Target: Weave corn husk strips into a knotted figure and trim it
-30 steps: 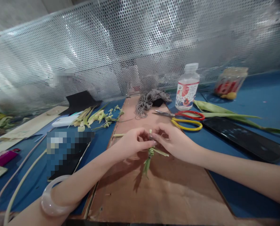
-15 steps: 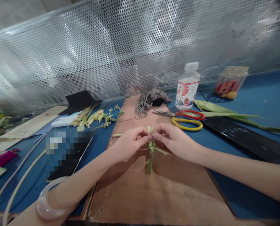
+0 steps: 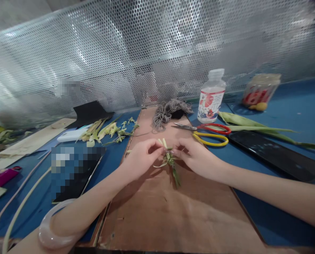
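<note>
A small bundle of green plant strips (image 3: pixel 170 160) is held over the brown wooden board (image 3: pixel 168 215). My left hand (image 3: pixel 144 153) pinches it from the left, thumb and fingertips together. From the right, my right hand (image 3: pixel 190 153) pinches the same bundle close beside the left fingertips. Pale strip ends stick up between the hands, and a darker green tail hangs toward the lower right. Scissors with red and yellow handles (image 3: pixel 212 144) lie open just beyond my right hand. Gray yarn (image 3: pixel 162 114) is piled at the board's far end.
Beyond the scissors stands a clear bottle (image 3: pixel 211 100), with a jar (image 3: pixel 262 91) farther right. Green leaves (image 3: pixel 242 121) and a black phone (image 3: pixel 276 153) lie right. At left are plant scraps (image 3: pixel 108 131), another phone (image 3: pixel 78 180) and cables (image 3: pixel 23 204). Perforated metal (image 3: pixel 136 46) stands behind.
The bundle has tilted, its lower tail swinging right and its pale top ends leaning left. A thin strip now curves out at its left. Both hands still pinch it.
</note>
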{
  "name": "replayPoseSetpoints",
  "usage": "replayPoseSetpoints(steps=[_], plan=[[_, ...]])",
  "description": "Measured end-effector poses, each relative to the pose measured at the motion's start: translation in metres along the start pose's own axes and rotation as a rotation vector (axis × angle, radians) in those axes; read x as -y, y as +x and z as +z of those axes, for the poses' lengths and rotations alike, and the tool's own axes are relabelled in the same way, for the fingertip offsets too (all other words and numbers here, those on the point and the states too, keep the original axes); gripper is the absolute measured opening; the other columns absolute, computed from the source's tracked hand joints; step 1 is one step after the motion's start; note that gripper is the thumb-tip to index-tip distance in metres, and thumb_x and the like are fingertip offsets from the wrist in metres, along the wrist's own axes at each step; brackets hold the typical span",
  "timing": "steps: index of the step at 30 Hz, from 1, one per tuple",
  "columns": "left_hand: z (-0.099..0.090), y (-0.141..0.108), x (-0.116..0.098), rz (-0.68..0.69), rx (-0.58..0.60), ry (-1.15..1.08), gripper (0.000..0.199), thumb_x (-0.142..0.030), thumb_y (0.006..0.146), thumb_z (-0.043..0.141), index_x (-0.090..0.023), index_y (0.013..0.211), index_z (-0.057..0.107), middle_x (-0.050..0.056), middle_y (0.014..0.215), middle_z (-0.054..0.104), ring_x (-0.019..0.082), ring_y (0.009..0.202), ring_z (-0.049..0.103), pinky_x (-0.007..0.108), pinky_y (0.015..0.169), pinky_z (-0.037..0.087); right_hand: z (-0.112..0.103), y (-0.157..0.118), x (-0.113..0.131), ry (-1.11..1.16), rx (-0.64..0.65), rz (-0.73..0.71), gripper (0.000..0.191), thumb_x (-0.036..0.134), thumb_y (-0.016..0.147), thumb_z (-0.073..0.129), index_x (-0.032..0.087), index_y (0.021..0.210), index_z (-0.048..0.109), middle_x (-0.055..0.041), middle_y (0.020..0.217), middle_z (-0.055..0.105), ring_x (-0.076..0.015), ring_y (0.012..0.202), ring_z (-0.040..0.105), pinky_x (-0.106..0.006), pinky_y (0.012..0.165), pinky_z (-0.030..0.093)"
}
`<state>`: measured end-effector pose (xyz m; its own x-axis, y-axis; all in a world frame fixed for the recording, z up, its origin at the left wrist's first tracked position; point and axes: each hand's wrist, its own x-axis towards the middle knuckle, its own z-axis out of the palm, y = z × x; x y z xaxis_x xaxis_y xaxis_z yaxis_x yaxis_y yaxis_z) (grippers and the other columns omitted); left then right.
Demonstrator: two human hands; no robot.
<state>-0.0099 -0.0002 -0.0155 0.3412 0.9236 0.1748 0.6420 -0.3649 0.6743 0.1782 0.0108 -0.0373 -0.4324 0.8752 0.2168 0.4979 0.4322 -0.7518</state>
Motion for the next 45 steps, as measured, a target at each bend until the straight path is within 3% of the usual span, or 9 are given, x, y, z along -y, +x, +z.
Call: replayPoseSetpoints(steps=[10,16,20,31,42,45], plan=[[0.0,-0.003,0.001,-0.023,0.048,0.03,0.021,-0.036,0.088,0.047,-0.018,0.085,0.059,0.003,0.083,0.067,0.016,0.076,0.06,0.028,0.069,0.045,-0.002,0.002,-0.006,-0.093,0.008,-0.043,0.014,0.017,0.086,0.05,0.017,0.072,0.05,-0.0012,0.071,0.055,-0.0132,0.064,0.048,-0.026,0.057,0.034],[-0.002,-0.007,-0.005,-0.037,0.094,0.126,0.021,-0.033,0.089,0.042,-0.018,0.083,0.055,0.002,0.079,0.064,0.015,0.071,0.057,0.027,0.063,0.042,-0.003,0.007,-0.014,-0.224,-0.014,-0.156,0.017,0.01,0.084,0.048,0.016,0.068,0.049,-0.0049,0.081,0.051,-0.015,0.073,0.048,-0.029,0.067,0.038],[-0.004,-0.009,-0.006,-0.024,0.119,0.168,0.018,-0.029,0.09,0.039,-0.019,0.087,0.054,0.004,0.087,0.065,0.017,0.08,0.058,0.03,0.07,0.042,-0.004,0.008,-0.019,-0.248,0.003,-0.205,0.017,0.004,0.081,0.045,0.016,0.069,0.051,-0.0074,0.087,0.051,-0.0171,0.08,0.049,-0.031,0.074,0.041],[-0.002,-0.008,-0.005,0.07,0.174,0.609,0.013,-0.013,0.085,0.04,-0.017,0.08,0.051,0.004,0.085,0.059,0.019,0.082,0.05,0.035,0.075,0.028,-0.001,0.007,-0.019,-0.469,0.001,-0.268,0.014,0.005,0.077,0.047,0.015,0.069,0.051,-0.0121,0.092,0.05,-0.0238,0.09,0.046,-0.038,0.077,0.04],[-0.001,-0.01,-0.003,0.033,0.154,0.584,0.013,-0.015,0.085,0.042,-0.016,0.077,0.052,0.005,0.084,0.061,0.02,0.081,0.052,0.036,0.077,0.029,0.0,0.003,-0.018,-0.548,-0.032,-0.32,0.012,0.005,0.076,0.046,0.014,0.071,0.052,-0.0138,0.092,0.049,-0.0246,0.089,0.044,-0.038,0.076,0.039],[-0.014,-0.013,-0.009,0.077,0.262,0.452,0.012,-0.018,0.085,0.046,-0.018,0.079,0.056,0.003,0.085,0.063,0.019,0.085,0.054,0.035,0.082,0.034,0.0,0.003,-0.019,-0.546,-0.041,-0.367,0.012,0.006,0.077,0.047,0.014,0.071,0.053,-0.0137,0.091,0.049,-0.0244,0.087,0.044,-0.038,0.075,0.039]])
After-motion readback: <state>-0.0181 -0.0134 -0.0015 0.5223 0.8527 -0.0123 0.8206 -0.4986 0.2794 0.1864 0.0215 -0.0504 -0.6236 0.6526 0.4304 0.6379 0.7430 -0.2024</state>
